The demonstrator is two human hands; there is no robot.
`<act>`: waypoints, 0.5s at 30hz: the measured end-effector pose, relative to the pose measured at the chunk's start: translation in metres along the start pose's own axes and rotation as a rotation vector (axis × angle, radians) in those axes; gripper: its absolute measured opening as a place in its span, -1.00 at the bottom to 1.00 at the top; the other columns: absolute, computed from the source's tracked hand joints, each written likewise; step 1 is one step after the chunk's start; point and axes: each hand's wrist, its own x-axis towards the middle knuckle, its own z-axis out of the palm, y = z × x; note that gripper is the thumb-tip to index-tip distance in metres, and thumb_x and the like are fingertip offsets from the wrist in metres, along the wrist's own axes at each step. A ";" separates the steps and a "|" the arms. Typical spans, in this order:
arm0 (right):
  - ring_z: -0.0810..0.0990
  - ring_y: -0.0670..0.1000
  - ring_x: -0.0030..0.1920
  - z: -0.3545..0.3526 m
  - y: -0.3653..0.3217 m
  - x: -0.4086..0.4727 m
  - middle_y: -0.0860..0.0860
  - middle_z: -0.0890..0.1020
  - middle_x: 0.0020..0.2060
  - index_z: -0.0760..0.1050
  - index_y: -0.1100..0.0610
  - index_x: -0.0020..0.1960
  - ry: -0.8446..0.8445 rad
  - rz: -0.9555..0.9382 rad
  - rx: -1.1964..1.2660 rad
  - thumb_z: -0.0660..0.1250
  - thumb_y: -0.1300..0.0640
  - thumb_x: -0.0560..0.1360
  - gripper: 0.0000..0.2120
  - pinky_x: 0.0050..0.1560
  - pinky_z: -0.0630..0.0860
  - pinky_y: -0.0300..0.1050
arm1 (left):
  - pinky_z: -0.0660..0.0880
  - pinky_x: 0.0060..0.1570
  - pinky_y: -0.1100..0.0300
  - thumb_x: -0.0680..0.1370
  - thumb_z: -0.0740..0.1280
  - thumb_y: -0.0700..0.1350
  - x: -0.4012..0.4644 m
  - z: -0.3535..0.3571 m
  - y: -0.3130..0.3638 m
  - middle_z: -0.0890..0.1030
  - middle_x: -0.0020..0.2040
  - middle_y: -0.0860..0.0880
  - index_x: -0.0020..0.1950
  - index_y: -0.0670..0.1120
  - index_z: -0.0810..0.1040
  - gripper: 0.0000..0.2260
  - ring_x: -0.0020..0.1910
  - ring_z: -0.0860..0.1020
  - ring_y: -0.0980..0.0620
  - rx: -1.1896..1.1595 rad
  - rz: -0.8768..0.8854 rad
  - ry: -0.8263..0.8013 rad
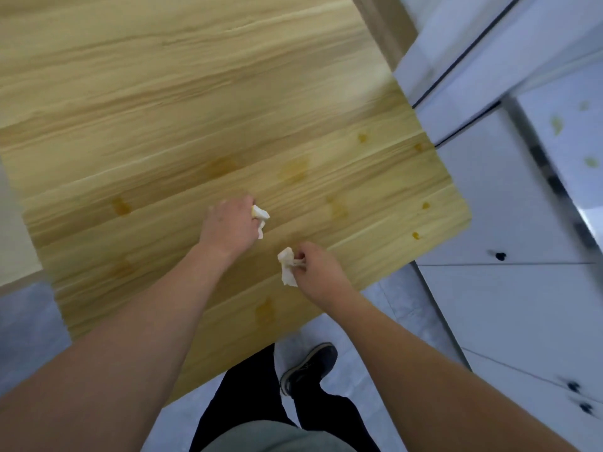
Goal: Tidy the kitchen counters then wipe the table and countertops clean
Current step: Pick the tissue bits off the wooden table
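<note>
We find each hand clenched on its own crumpled tissue, the left hand [230, 225] on one wad [260, 214] and the right hand [318, 267] on another [287, 265], low at centre frame over the stained wooden table [163, 125] (presumably for wiping).

Bright, even light, faint shadows; motion blur smears the cabinets [509, 197] at three o'clock; wide-angle bending at edges.

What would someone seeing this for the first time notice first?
Two bare arms reach over a light wooden table: the left hand and the right hand each hold a crumpled white tissue near its front edge. Amber stains dot the wood around them, and yellowish spots mark the white countertop at the right.
</note>
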 end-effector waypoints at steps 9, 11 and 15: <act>0.37 -0.14 -0.36 -0.060 0.093 -0.091 -0.08 0.43 -0.35 0.43 0.25 -0.13 0.410 0.265 0.310 0.16 0.27 0.51 -0.90 -0.43 0.31 -0.36 | 0.35 -0.08 0.06 0.55 0.28 -0.23 0.001 0.038 0.147 0.57 0.09 -0.17 0.09 -0.18 0.52 -0.87 0.09 0.50 -0.23 -0.035 0.327 -0.159; 0.39 -0.08 -0.34 -0.066 0.122 -0.122 -0.06 0.45 -0.34 0.45 0.26 -0.11 0.495 0.354 0.383 0.16 0.26 0.50 -0.89 -0.43 0.30 -0.36 | 0.35 -0.10 0.06 0.54 0.27 -0.26 -0.011 0.055 0.190 0.53 0.09 -0.21 0.09 -0.20 0.49 -0.87 0.07 0.50 -0.23 -0.035 0.423 -0.216; 0.46 0.09 -0.26 -0.070 0.174 -0.189 0.09 0.52 -0.28 0.48 0.35 -0.08 0.633 0.448 0.436 0.19 0.28 0.47 -0.86 -0.37 0.34 -0.27 | 0.19 -0.18 0.14 0.54 0.26 -0.29 -0.053 0.090 0.270 0.50 0.10 -0.18 0.14 -0.21 0.46 -0.82 0.02 0.45 -0.15 0.036 0.595 -0.334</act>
